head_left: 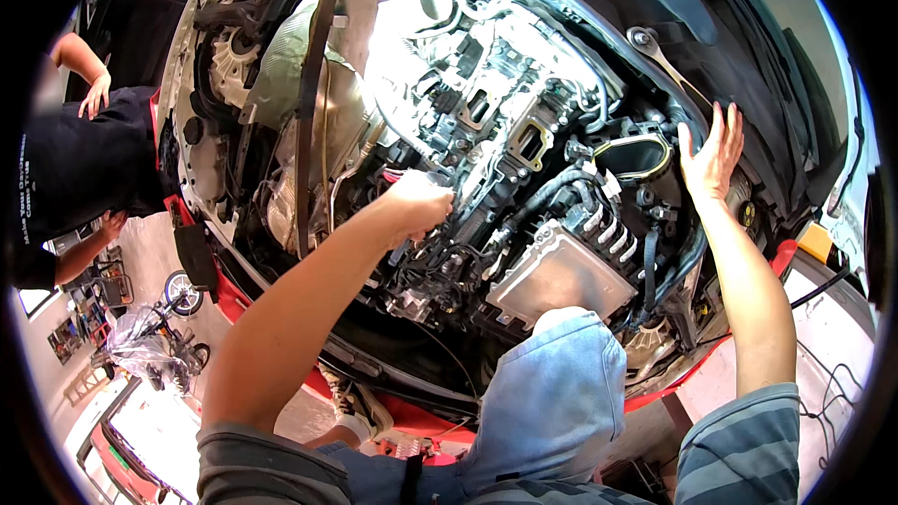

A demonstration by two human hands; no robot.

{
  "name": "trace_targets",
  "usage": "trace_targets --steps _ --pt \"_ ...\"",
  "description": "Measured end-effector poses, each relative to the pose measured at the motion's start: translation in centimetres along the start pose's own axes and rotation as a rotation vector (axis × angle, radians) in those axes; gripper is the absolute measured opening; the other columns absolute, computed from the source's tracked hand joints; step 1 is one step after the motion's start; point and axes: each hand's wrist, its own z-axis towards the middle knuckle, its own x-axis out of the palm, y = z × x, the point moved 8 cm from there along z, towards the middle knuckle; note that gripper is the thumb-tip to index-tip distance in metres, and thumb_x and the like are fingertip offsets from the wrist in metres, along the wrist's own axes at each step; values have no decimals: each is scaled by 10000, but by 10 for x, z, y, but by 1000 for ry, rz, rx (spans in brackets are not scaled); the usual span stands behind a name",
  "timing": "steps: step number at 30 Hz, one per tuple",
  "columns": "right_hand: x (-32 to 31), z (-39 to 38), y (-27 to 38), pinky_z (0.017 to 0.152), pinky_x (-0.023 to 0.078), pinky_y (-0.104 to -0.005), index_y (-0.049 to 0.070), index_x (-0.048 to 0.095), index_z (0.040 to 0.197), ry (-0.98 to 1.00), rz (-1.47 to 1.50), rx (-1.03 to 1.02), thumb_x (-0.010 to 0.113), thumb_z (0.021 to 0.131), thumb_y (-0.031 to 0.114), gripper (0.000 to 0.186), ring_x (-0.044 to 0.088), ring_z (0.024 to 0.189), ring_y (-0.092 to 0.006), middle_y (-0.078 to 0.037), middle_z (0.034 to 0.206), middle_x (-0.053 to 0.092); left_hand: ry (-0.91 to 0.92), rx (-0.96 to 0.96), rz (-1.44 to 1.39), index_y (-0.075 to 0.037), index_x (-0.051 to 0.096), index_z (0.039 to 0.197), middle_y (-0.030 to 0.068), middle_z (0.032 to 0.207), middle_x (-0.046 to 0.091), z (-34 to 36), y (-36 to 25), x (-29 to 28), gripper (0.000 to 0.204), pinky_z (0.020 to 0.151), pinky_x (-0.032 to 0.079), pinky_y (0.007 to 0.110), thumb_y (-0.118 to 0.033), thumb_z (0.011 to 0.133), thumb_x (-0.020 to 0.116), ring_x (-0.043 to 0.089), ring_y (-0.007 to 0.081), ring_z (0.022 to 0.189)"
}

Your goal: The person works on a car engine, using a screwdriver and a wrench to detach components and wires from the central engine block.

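Note:
My left hand (419, 204) reaches into the engine bay with its fingers curled closed beside the engine block (496, 154). What it holds, if anything, is hidden; a small pink-red piece (394, 174) shows just behind the knuckles. Below that hand lies a bundle of dark wiring and connectors (426, 271). My right hand (713, 154) rests with fingers spread on the dark edge at the base of the windscreen. Close to it are an oval black duct opening (634, 158) and a silver control box (561, 273) with hoses around it.
My knee in light blue jeans (552, 374) leans over the front of the car. A flat metal bar with a ringed end (655, 49) lies along the rear edge. At left stands another person in black (89, 154). A bicycle (182, 295) and a red-edged cart (117, 449) are beyond.

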Motion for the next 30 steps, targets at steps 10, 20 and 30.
trace_targets --steps 10,20,30 --pt "-83 7 91 993 401 -431 16 555 1183 -137 301 -181 676 862 94 351 499 1159 -301 -197 1239 541 -20 59 -221 -34 583 755 13 595 494 7 13 7 205 404 293 273 -175 898 540 391 102 463" --pt "-18 -26 366 596 524 -435 75 674 684 785 551 -1094 634 712 136 77 661 661 -331 -124 643 638 -7 222 -254 -22 571 783 12 605 503 9 16 12 208 381 274 272 -166 917 503 377 96 411" --pt "-34 -34 386 609 552 -396 88 687 671 571 524 -1460 602 728 133 112 684 674 -292 -86 656 660 -206 288 37 124 608 903 366 937 619 19 26 4 408 862 487 461 -264 833 507 614 469 997"
